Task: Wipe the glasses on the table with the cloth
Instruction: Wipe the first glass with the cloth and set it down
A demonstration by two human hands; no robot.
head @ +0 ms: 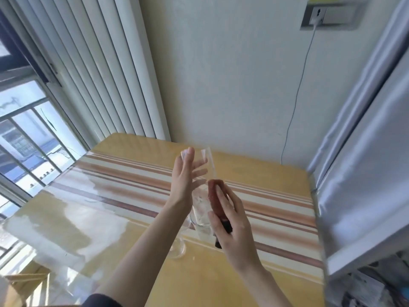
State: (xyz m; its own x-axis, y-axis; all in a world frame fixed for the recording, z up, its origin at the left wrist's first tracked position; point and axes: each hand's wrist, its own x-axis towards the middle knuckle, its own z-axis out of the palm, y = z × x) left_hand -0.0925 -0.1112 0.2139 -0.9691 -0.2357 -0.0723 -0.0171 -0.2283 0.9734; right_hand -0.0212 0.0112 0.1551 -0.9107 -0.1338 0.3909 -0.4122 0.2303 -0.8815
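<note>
My left hand (184, 180) holds a tall clear glass (205, 165) raised above the table, fingers wrapped around its far side. My right hand (230, 220) presses a reddish-brown cloth (215, 197) against the near side of that glass; a dark end of the cloth hangs below my palm. Under my left forearm, a second clear glass (178, 247) stands on the table. A third glass (202, 220) stands between my two wrists, partly hidden by the cloth.
The table (124, 196) has a yellow top with orange and white stripes under a shiny cover. A window with white blinds (99, 69) lies left. A silver cabinet (363, 173) rises at right. A white cable (296, 96) hangs down the back wall.
</note>
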